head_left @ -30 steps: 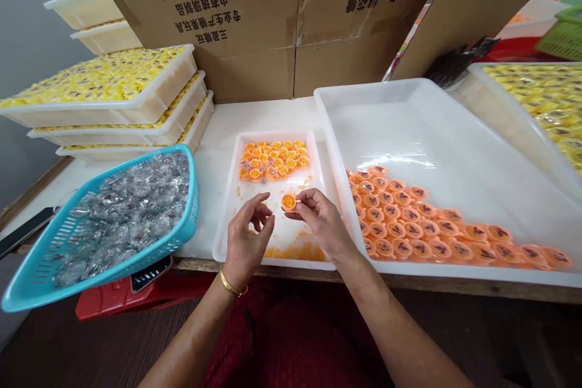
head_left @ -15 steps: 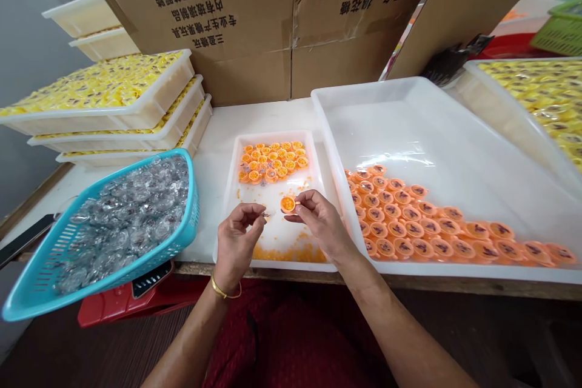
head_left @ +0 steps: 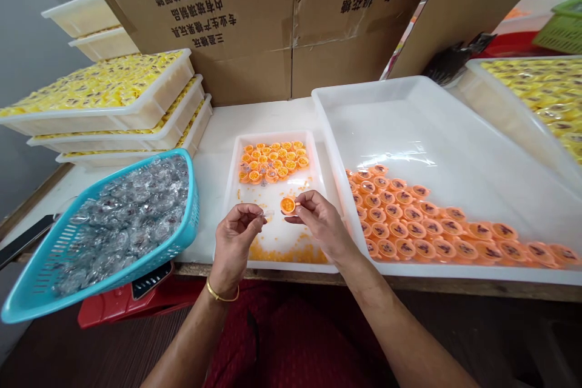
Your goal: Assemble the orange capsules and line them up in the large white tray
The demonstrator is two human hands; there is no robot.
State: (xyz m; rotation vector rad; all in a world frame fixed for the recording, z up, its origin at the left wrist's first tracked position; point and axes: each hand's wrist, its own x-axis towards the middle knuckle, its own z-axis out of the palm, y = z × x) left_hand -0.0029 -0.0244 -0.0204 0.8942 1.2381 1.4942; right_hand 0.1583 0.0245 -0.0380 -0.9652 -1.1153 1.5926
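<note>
My right hand (head_left: 313, 215) pinches the small handle of an orange cup (head_left: 288, 205), which has orange pellets inside and faces up toward me. To its left, my left hand (head_left: 239, 236) has thumb and forefinger closed on a small clear plastic lid (head_left: 268, 213), seen nearly edge-on. A gap separates the lid from the cup. Both hands hover over a small white tray (head_left: 231, 194). At its far end stand several filled orange cups (head_left: 273, 160), and loose orange pellets (head_left: 286, 251) lie along its near side.
A blue basket (head_left: 193, 206) of clear plastic pieces stands at left. Behind it are stacked white trays (head_left: 173, 91) of yellow items. On the right, a large white tray (head_left: 377, 115) holds rows of lidded orange cups (head_left: 413, 230). A cardboard box (head_left: 254, 66) closes off the back.
My left hand has drawn back to the left, away from the cup, and its fingers have closed on the clear lid. My right hand keeps holding the cup almost in place.
</note>
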